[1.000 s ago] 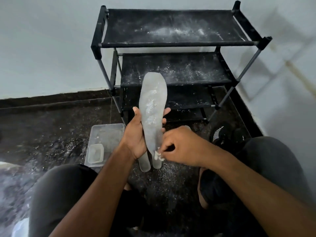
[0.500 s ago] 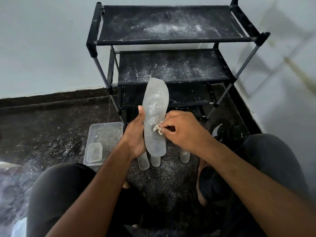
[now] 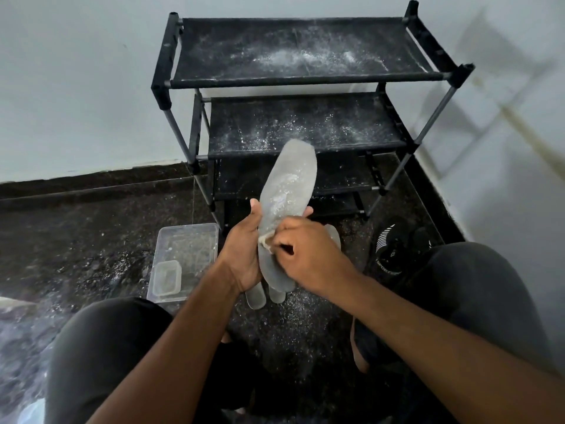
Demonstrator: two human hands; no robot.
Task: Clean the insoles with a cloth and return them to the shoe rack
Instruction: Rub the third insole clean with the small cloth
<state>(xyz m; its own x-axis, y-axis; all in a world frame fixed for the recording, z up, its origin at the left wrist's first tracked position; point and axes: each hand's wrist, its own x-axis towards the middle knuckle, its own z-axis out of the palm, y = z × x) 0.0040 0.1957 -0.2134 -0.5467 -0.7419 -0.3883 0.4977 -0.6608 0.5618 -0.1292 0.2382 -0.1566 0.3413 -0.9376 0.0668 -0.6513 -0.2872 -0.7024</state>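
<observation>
My left hand (image 3: 244, 249) grips a pale grey, dusty insole (image 3: 287, 191) from behind, holding it upright with its toe tilted right toward the shoe rack. My right hand (image 3: 308, 255) pinches a small whitish cloth (image 3: 265, 241) and presses it against the insole's lower left part. Other insoles (image 3: 256, 296) lie on the floor under my hands, mostly hidden. The black shoe rack (image 3: 293, 78) stands against the wall ahead, its shelves sprinkled with white powder.
A clear plastic container (image 3: 186, 252) with a smaller tub (image 3: 166, 278) inside sits on the dark floor to the left. A black shoe (image 3: 391, 249) lies to the right, near my right knee. White powder is scattered over the floor.
The insole has tilted, its toe now leaning right. My right hand with the cloth has slid across the insole toward its lower left edge.
</observation>
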